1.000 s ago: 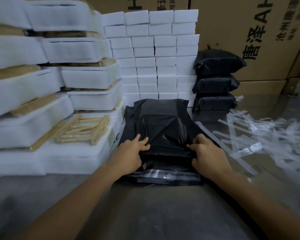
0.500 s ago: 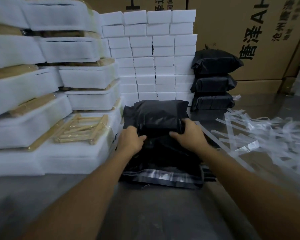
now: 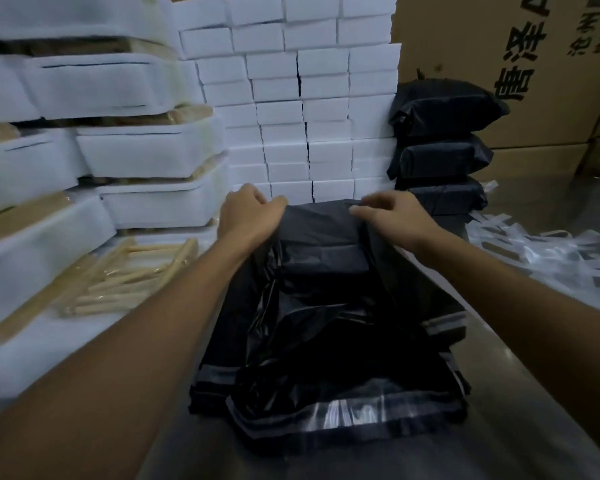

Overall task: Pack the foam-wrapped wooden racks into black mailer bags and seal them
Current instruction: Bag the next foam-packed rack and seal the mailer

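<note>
I am viewing a dim, bluish frame. The foam stacks (image 3: 146,154) at left are smearing with motion blur. Wide-angle distortion is bending the edges. Glare is showing on the mailer's adhesive strip (image 3: 354,412); the black plastic is losing detail.

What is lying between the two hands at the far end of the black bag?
In the head view, only the black mailer bag spans between the left hand and right hand; both grip its far edge.

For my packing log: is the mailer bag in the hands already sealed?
Not sealed. The mailer bag has its adhesive strip still lying exposed and flat at the near end.
</note>
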A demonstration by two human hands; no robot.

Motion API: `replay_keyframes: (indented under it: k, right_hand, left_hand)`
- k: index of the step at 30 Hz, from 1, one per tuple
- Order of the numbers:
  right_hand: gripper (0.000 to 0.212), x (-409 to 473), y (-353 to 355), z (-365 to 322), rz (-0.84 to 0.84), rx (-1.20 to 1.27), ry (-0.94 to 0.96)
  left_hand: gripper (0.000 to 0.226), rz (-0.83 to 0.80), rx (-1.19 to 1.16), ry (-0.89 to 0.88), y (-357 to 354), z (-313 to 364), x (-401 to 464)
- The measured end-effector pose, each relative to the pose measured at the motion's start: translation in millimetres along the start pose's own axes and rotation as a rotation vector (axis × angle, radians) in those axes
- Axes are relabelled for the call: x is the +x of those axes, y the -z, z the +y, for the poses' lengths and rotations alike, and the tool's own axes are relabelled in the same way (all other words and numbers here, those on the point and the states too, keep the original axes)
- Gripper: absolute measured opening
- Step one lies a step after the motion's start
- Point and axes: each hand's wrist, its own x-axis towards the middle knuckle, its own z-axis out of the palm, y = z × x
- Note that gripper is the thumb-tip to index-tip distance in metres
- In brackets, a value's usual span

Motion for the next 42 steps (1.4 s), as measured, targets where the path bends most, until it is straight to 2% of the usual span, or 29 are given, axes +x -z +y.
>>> replay_keyframes:
  k: [2, 4, 7, 8, 10, 11, 14, 16, 18, 19, 21, 22, 24, 26, 27, 30, 33, 36, 39, 42]
  right_hand:
    - [0.051, 21, -16, -7, -0.044, 0.013, 0.085]
    - [0.059, 40, -34, -8, -0.091, 0.006, 0.121]
    - [0.06, 64, -55, 0, -0.164, 0.0, -0.007]
    - [0.052, 69, -60, 2, -0.177, 0.042, -0.096]
    - [0.016, 76, -62, 9, -0.21, 0.115, -0.227]
    - [0.009, 77, -60, 13, -0.247, 0.146, -0.258]
    - [0.025, 72, -55, 25, -0.37, 0.304, -0.344]
    - [0.048, 74, -57, 28, -0.329, 0.354, -0.376]
    - [0.055, 74, -58, 25, -0.287, 0.352, -0.394]
    - [0.053, 74, -58, 24, -0.283, 0.354, -0.402]
    - [0.045, 72, -57, 23, -0.29, 0.378, -0.412]
    - [0.042, 70, -55, 22, -0.296, 0.381, -0.407]
    - [0.055, 64, -51, 21, -0.291, 0.367, -0.419]
    - [0.074, 55, -49, 18, -0.255, 0.354, -0.469]
    - [0.076, 50, -48, 18, -0.197, 0.333, -0.47]
    - [0.058, 38, -45, 16, 0.008, 0.158, -0.329]
    - [0.057, 2, -40, 20, 0.06, 0.079, -0.213]
    - [0.081, -37, -38, 37, 0.0, 0.189, -0.132]
    - [0.097, -58, -35, 44, -0.058, -0.038, -0.089]
    - [0.086, -69, -28, 38, -0.069, -0.181, -0.029]
  left_hand:
    - [0.051, -0.242, -0.122, 0.029, -14, -4, 27]
    - [0.066, -0.403, -0.169, 0.057, -29, -13, 43]
    - [0.065, -0.465, -0.259, 0.099, -51, -25, 50]
    - [0.078, -0.465, -0.323, 0.138, -54, -28, 50]
    - [0.107, -0.479, -0.442, 0.236, -59, -35, 54]
    - [0.112, -0.482, -0.487, 0.26, -60, -38, 54]
    - [0.104, -0.496, -0.532, 0.288, -62, -42, 56]
    - [0.077, -0.522, -0.539, 0.297, -63, -41, 54]
    - [0.059, -0.548, -0.559, 0.349, -59, -38, 46]
    - [0.064, -0.565, -0.571, 0.379, -55, -37, 39]
    - [0.098, -0.547, -0.57, 0.382, -49, -38, 17]
    - [0.114, -0.491, -0.559, 0.352, -46, -39, 2]
    - [0.127, -0.371, -0.518, 0.267, -43, -44, -32]
    - [0.126, -0.292, -0.42, 0.176, -41, -49, -55]
    - [0.122, -0.249, -0.339, 0.129, -42, -51, -62]
    - [0.113, -0.158, -0.102, -0.032, -40, -51, -70]
    - [0.112, -0.127, 0.015, -0.197, -34, -52, -76]
    - [0.112, -0.13, 0.166, -0.288, -29, -56, -77]
    - [0.109, -0.189, 0.287, -0.293, -24, -55, -82]
    - [0.096, -0.202, 0.474, -0.318, -17, -56, -90]
